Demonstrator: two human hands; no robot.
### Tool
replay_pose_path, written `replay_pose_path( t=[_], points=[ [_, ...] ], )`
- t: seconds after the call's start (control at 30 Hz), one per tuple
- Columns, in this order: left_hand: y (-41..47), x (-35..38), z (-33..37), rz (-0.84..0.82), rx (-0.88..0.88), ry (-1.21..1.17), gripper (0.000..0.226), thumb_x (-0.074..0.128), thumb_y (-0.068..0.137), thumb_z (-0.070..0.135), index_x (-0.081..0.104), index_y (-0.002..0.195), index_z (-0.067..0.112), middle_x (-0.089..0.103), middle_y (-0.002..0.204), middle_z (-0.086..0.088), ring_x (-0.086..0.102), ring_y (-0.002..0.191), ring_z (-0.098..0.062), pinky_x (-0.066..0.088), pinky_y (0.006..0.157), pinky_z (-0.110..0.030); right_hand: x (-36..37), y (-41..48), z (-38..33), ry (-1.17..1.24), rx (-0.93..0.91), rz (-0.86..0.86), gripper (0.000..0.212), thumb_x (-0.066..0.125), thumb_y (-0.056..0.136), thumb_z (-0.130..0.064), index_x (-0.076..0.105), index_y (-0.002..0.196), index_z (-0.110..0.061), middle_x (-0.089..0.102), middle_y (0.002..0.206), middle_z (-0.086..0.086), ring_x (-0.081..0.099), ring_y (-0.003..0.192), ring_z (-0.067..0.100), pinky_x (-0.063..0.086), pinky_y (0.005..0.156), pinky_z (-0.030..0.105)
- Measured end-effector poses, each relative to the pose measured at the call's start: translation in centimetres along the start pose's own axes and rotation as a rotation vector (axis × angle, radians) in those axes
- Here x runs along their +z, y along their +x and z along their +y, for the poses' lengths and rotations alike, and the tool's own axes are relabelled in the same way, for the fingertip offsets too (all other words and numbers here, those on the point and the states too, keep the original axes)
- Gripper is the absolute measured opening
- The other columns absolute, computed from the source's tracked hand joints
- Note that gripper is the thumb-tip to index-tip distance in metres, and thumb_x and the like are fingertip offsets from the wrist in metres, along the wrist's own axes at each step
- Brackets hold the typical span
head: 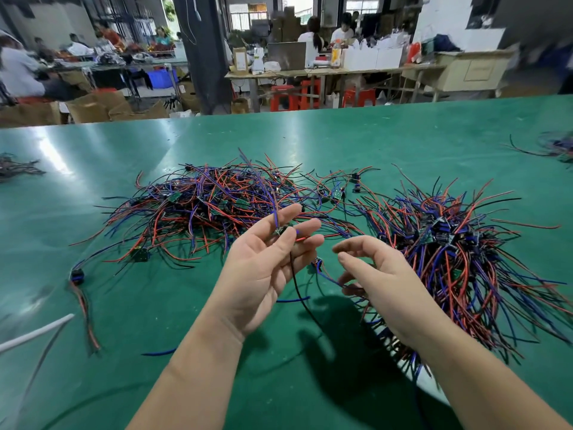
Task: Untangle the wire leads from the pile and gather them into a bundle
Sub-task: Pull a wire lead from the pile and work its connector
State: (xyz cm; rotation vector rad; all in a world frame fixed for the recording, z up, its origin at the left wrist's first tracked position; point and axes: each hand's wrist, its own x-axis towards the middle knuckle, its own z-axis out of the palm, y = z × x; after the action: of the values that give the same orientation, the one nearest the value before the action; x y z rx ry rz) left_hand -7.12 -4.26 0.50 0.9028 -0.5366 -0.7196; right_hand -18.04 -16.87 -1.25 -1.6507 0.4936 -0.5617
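Tangled pile of red, blue, black wire leads, spread on table; gathered bundle fans out to its right.

Glossy green table. Far pile and right bundle mix red, blue and black wires. Near lead is black; far stools red.

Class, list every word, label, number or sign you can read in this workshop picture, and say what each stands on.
No text here can be read.
Pale label on the brown carton on the far bench: too blurred to read.
Circuit boards among the wire leads: any markings too small to read.
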Motion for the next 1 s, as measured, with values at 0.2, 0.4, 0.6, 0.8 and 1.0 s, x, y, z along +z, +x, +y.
replay_pose_path(
  t=[0.2,0.4,0.6,0.8,1.0],
  points=[
    [-0.2,-0.1,0.4,-0.125,-0.001,-0.089,0.037,0.044,0.087,0.014,0.055,0.122,0.011,0.068,0.116,-0.012,0.069,0.096,-0.018,0.055,0.086,-0.028,0.1,-0.1,0.3,-0.016,0.054,-0.044,0.018,0.063,0.085,-0.006,0.068,0.080,-0.021,0.065,0.067,-0.002,0.060,0.069,0.019,0.051,0.065,0.030],
    [-0.3,-0.4,0.8,-0.186,0.009,-0.052,0.037,0.040,0.090,0.020,0.054,0.125,0.018,0.067,0.120,-0.006,0.069,0.094,-0.014,0.054,0.077,-0.023,0.2,-0.3,0.2,-0.045,0.053,-0.090,0.028,0.065,0.082,-0.002,0.066,0.089,-0.029,0.061,0.081,0.010,0.046,0.065,0.021,0.037,0.064,0.035],
    [-0.4,-0.6,0.9,-0.215,0.038,0.028,0.035,0.052,0.086,0.022,0.063,0.119,0.027,0.066,0.122,-0.003,0.066,0.087,-0.006,0.050,0.070,-0.016,-0.3,-0.8,-0.5,-0.081,-0.260,-0.033,0.062,0.072,0.070,-0.041,0.046,0.124,-0.055,0.060,0.110,-0.013,0.058,0.098,0.011,0.044,0.091,0.035],
    [-0.4,-0.8,0.7,-0.189,0.044,0.064,0.038,0.047,0.088,0.014,0.056,0.123,0.025,0.068,0.118,-0.008,0.065,0.083,-0.007,0.049,0.070,-0.015,-0.4,-0.9,-1.3,0.373,-0.311,-0.085,0.051,0.076,0.072,-0.046,0.061,0.120,-0.034,0.066,0.086,0.002,0.060,0.077,0.014,0.049,0.075,0.025],
    [-0.4,-0.4,1.1,-0.117,0.038,0.005,0.039,0.049,0.085,0.016,0.051,0.123,0.023,0.070,0.113,-0.011,0.064,0.070,-0.007,0.049,0.066,-0.015,-0.3,-1.2,-1.6,0.475,-0.220,-0.122,0.029,0.068,0.071,-0.028,0.075,0.099,-0.028,0.067,0.080,0.002,0.059,0.068,0.013,0.048,0.067,0.021]
  ],
)
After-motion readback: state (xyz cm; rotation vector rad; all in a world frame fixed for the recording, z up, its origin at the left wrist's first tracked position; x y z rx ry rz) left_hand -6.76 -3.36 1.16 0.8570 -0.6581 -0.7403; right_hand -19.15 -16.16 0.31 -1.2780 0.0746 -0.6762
